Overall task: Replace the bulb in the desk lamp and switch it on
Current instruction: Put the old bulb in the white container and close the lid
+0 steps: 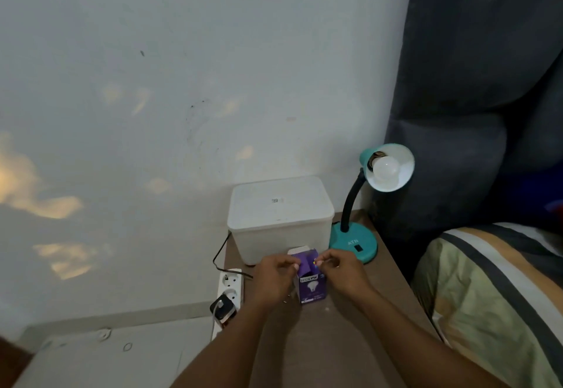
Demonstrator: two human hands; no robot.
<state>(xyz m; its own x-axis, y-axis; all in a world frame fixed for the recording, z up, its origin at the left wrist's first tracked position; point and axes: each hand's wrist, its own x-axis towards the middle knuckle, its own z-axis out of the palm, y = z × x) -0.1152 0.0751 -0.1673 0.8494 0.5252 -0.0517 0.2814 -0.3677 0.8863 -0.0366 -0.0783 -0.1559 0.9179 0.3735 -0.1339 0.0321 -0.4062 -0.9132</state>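
Note:
A teal desk lamp (353, 243) stands at the back right of the brown table (335, 342), its black neck bent up to a shade facing me. A white bulb (386, 169) sits in the shade, unlit. In front of me a purple bulb box (311, 288) stands upright on the table. My left hand (275, 276) pinches the box's top flap on its left side. My right hand (342, 270) pinches the top flap on its right side. The flaps stand up, and what is inside the box is hidden.
A white lidded plastic container (280, 217) stands behind the box, left of the lamp base. A white power strip (230, 293) with a black charger plugged in hangs at the table's left edge. A bed with a striped cover (493, 296) lies to the right.

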